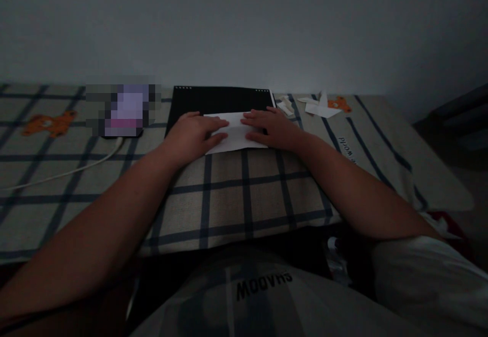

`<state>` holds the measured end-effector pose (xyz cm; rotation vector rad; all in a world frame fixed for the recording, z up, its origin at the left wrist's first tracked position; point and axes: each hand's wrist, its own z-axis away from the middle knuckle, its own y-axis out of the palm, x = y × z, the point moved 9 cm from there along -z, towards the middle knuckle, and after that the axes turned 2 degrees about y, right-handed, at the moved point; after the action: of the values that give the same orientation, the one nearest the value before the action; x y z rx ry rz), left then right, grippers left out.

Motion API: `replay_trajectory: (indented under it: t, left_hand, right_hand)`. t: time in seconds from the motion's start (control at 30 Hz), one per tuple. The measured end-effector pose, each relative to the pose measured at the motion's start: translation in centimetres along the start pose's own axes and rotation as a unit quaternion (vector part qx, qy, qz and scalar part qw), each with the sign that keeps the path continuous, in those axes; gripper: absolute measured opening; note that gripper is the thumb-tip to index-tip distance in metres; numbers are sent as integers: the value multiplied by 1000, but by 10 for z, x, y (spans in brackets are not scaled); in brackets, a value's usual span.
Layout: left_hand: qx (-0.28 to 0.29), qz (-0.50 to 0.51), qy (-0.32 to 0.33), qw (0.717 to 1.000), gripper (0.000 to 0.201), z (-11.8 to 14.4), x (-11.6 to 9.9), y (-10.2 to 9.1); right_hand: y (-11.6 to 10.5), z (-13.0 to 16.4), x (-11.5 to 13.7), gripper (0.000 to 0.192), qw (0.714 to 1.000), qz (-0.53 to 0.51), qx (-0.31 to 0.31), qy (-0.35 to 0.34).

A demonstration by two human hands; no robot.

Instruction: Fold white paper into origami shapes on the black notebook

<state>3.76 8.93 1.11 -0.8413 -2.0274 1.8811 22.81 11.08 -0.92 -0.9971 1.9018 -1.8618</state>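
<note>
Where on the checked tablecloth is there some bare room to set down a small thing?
Bare tablecloth lies between the left forearm and right forearm, from the white paper to the near edge. Another patch borders the white cable and left forearm. Crowded: the black pad, partly beneath the paper, left hand and right hand; also around the folded papers.

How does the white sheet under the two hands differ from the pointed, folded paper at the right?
The white sheet lies nearly flat, while the folded paper has pointed parts, one of them standing up. The left hand and right hand rest on the white sheet; neither touches the folded paper. The white sheet lies partly over the black board, whereas the folded paper sits on the checked cloth. Both are white.
</note>
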Motion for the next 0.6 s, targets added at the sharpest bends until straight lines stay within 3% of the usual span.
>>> replay_trajectory:
  t: [0.23,0.6]
  left_hand:
    - [-37,18,8,999,49,2,-6,-9]
    - [-2,15,-21,1000,47,3,-6,-9]
  right_hand:
    - [-12,-3,7,43,997,-23,-57,-48]
    - [-15,-3,12,36,996,-51,-25,-63]
